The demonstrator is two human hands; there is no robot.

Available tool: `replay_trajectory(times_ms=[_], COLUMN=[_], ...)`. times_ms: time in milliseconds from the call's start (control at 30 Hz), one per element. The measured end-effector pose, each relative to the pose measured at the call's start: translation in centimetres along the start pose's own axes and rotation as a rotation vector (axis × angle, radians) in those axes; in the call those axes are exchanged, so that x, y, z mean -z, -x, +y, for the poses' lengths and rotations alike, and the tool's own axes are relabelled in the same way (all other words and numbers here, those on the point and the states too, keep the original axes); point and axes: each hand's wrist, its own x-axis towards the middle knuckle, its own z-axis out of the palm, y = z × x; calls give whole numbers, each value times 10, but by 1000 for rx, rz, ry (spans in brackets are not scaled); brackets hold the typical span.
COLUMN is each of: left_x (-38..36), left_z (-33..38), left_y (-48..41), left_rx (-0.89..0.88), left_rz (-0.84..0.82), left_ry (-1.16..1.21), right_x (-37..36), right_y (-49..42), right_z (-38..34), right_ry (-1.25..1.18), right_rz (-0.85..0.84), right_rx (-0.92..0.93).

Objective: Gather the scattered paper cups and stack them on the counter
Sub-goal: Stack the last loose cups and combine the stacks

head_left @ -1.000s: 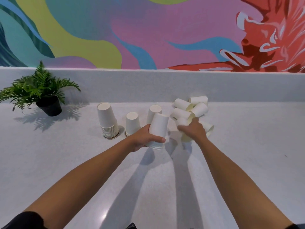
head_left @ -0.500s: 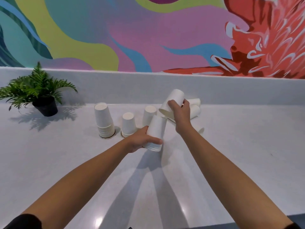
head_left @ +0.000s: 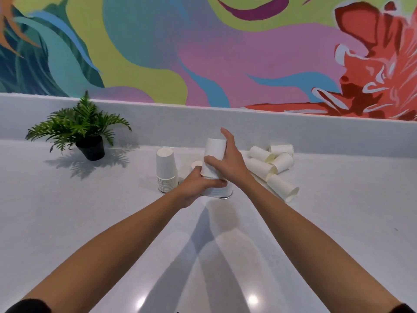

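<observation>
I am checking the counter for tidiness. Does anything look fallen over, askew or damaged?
Yes: several loose cups lie on their sides in a heap on the counter, to the right of the right hand, pointing different ways. The tall stack stands straight. No damage or spill shows.

white cup (head_left: 214, 157) — inverted, over small stack (head_left: 218, 192) | tall stack (head_left: 166, 170) left | loose cups (head_left: 259, 167) sideways, right

Held cup (head_left: 213, 154), held stack (head_left: 217, 192), standing stack (head_left: 165, 170), loose cups (head_left: 282, 162): plain white, cream inside.
Counter (head_left: 90, 222): pale grey, faintly speckled.
Plant (head_left: 76, 125): green fronds; pot (head_left: 91, 148): black.
Mural (head_left: 203, 53): swirls of lime, teal, blue, pink, purple; flower (head_left: 372, 64): red and white.
Sleeve (head_left: 29, 307): black.
</observation>
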Motion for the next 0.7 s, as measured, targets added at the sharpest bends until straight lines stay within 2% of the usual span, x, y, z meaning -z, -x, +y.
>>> replay_trajectory(times_ms=[100,233,400,567,700], left_x=[16,29,43,52,54], left_z=[9,22,33,29,19], left_y=[0,-3,-13,-31,-45], left_rx=[-63,-138,-189,-179,-139], left_rz=[109,228,203,217,262], left_ry=[-22,-12,-79,-147,-203], right_x=[-8,-9,-7,-15,-20], right_y=[-10,-23,-39,-50,-58], right_z=[-13,-22,-27,-25,-15], right_ry=[19,-81,-139,-20,38], right_rz=[-52,-105,-197,-184,-209], right_rx=[28,2,-34,66,60])
